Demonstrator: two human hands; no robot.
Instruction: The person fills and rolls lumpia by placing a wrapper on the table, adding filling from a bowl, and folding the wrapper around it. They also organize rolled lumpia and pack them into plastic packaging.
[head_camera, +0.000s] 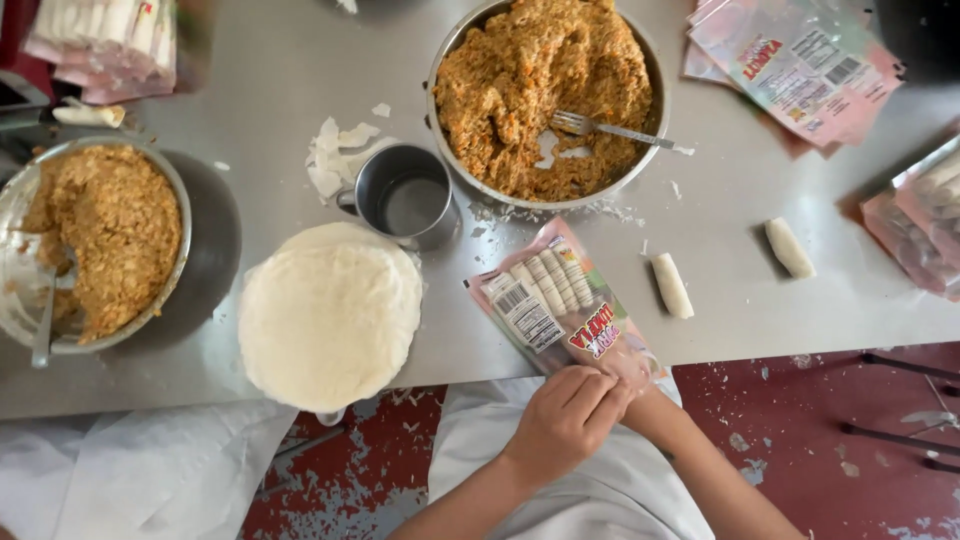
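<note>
A clear plastic packet (555, 300) with a pink printed label holds several white rolls side by side. It lies at the near edge of the steel table (740, 180). My left hand (565, 420) pinches the packet's near end. My right hand (640, 392) is at the same end, mostly hidden under the left hand and the packet's corner. Two loose white rolls (672, 285) (790, 247) lie on the table to the right of the packet.
A large metal bowl of orange-brown filling (548, 95) holds a fork (610, 128). A second filling bowl (95, 240) with a spoon sits at left. Between them are a metal cup (405, 195) and a round wrapper stack (330, 310). Flat packets (800, 55) lie at top right, filled ones (925, 215) at right.
</note>
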